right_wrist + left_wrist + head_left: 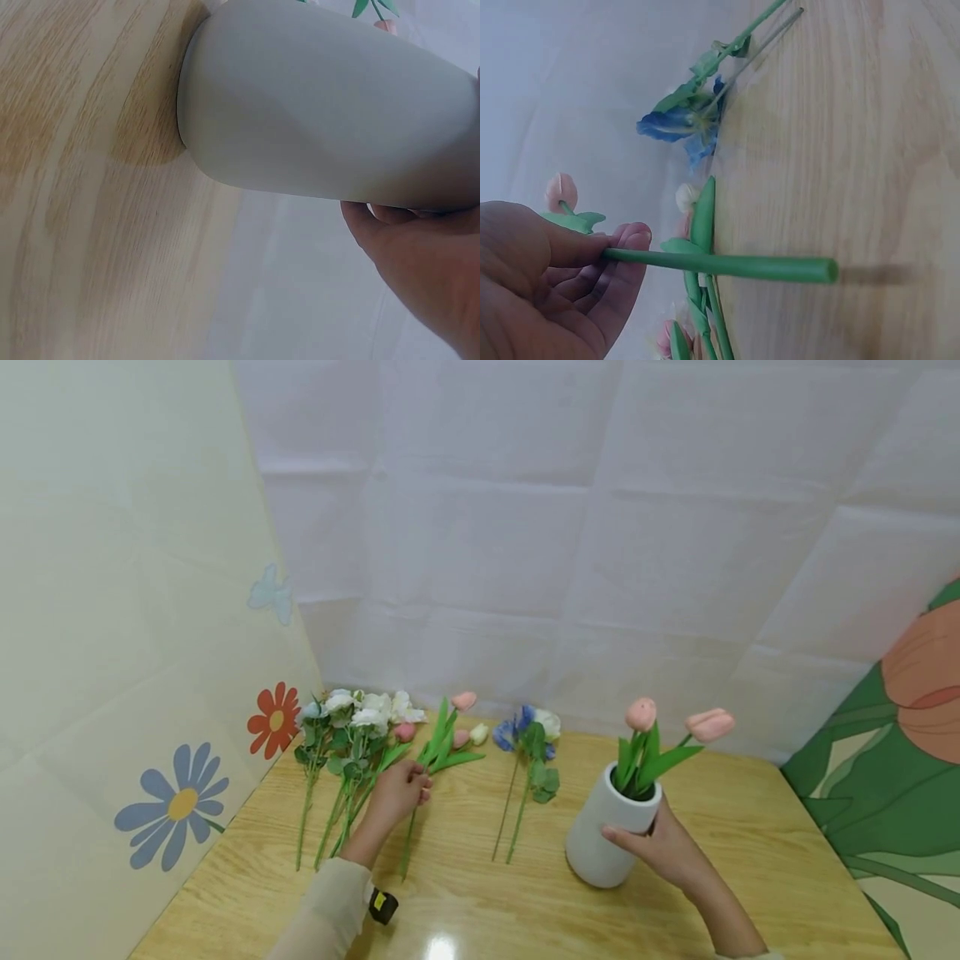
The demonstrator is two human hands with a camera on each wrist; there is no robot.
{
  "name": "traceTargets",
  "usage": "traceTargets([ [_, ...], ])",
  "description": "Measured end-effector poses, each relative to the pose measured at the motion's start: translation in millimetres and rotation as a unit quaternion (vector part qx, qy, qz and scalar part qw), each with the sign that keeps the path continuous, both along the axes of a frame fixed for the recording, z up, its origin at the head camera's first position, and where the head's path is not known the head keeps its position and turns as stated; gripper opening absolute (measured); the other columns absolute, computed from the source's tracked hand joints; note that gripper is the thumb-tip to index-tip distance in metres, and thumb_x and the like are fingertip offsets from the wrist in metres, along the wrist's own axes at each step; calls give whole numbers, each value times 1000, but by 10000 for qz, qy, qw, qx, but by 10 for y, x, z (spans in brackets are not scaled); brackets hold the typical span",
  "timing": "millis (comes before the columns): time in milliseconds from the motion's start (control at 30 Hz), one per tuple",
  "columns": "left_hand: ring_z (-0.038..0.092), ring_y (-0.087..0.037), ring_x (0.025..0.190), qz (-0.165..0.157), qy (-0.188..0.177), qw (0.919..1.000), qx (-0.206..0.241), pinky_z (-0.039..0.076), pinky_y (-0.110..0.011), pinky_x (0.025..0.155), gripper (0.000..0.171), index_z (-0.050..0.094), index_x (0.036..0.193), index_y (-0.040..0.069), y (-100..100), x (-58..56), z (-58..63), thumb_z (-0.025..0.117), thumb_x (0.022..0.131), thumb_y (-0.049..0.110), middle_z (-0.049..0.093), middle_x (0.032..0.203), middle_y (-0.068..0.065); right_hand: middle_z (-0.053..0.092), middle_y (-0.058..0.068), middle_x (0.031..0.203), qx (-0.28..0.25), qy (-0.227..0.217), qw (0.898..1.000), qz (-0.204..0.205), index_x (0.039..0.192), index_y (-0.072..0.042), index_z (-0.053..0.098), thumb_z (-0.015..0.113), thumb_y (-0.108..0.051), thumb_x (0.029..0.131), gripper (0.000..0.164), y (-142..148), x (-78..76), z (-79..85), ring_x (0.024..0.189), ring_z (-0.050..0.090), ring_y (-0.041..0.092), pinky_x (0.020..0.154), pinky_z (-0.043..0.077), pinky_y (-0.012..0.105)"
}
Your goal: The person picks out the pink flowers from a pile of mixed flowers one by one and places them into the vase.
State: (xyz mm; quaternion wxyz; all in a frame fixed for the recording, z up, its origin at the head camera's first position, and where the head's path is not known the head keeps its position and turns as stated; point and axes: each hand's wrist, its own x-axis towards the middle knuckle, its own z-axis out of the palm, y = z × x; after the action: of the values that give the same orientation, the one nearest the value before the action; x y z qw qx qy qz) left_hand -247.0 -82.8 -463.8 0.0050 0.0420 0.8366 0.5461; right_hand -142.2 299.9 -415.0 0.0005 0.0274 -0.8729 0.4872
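Observation:
My left hand point(397, 792) pinches the green stem of a pink tulip point(464, 701) between thumb and fingers. In the left wrist view the stem's cut end point(829, 270) sticks out over the table, its bloom point(561, 191) beyond the hand. Another pink tulip point(461, 738) and a white tulip point(478, 734) lie just behind it. On the right, my right hand point(671, 847) grips a white vase point(600, 835), thumb across its front. The vase stands on the table with two pink tulips point(641, 715) in it. The right wrist view shows the vase wall point(322, 105) and part of that hand.
White flowers point(371, 714) with long green stems lie at the left, a darker pink tulip point(405, 732) beside them. Blue flowers point(513, 731) and a white one point(548, 724) lie mid-table. A white cloth wall point(480, 568) rises behind the wooden table point(480, 893).

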Motion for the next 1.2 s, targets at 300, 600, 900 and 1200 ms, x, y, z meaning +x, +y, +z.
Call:
traceTargets([
  [300,71,-14,67,23,427,9991,13,58,-25,60,17,66,110,-9,143,21,94,59,100,3,74,86,-10,44,25,142,-78,43,9999,79,157,-12,9,78,-21,91,95,5,1,-1,125,51,41,93,51,51],
  [600,71,-16,67,-179,546,9978,329,58,-25,60,17,66,109,-11,284,40,215,58,100,1,74,88,-16,44,24,142,-98,107,9998,95,157,-12,9,77,-18,92,94,9,-1,-8,125,51,41,93,51,50],
  [900,73,-17,71,-297,601,9957,640,60,-26,63,20,65,113,-11,414,64,353,57,100,1,74,92,-18,43,25,142,-142,67,9998,116,157,-11,9,77,-17,92,94,3,8,11,126,51,42,93,51,51],
  [1200,74,-20,72,-455,789,9919,888,62,-31,65,21,67,116,-10,543,100,459,60,100,3,75,91,-17,44,25,142,-125,91,9998,98,157,-11,9,77,-17,92,94,7,4,3,125,51,41,94,51,51],
])
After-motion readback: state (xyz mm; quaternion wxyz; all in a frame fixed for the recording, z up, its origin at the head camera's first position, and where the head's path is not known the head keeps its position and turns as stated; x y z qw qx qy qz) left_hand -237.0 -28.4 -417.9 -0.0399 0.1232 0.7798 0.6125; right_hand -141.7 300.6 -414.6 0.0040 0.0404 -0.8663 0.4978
